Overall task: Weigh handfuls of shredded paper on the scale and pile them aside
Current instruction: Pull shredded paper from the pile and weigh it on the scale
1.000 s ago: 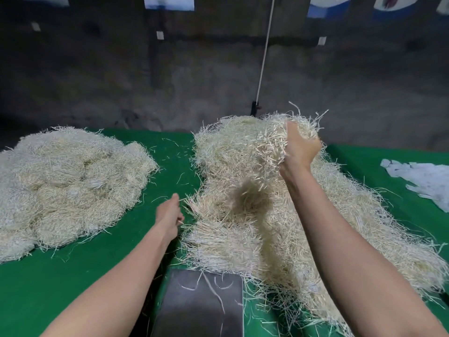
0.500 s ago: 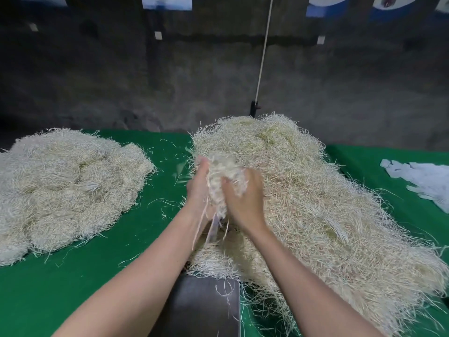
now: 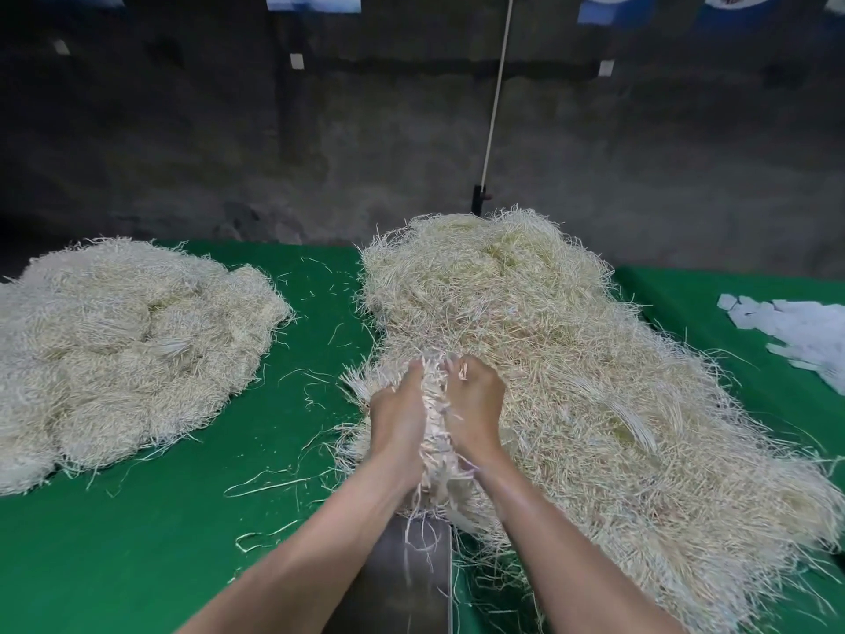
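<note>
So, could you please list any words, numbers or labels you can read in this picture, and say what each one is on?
No text can be read.
Posters along the top edge: cut off and blurred.
White tags below them: too small.
White paper slips at right: nothing legible.
Scale: no display in view.

White slips [image 3: 795, 331] lie at the right on the green tablecloth [image 3: 137, 542].
</note>
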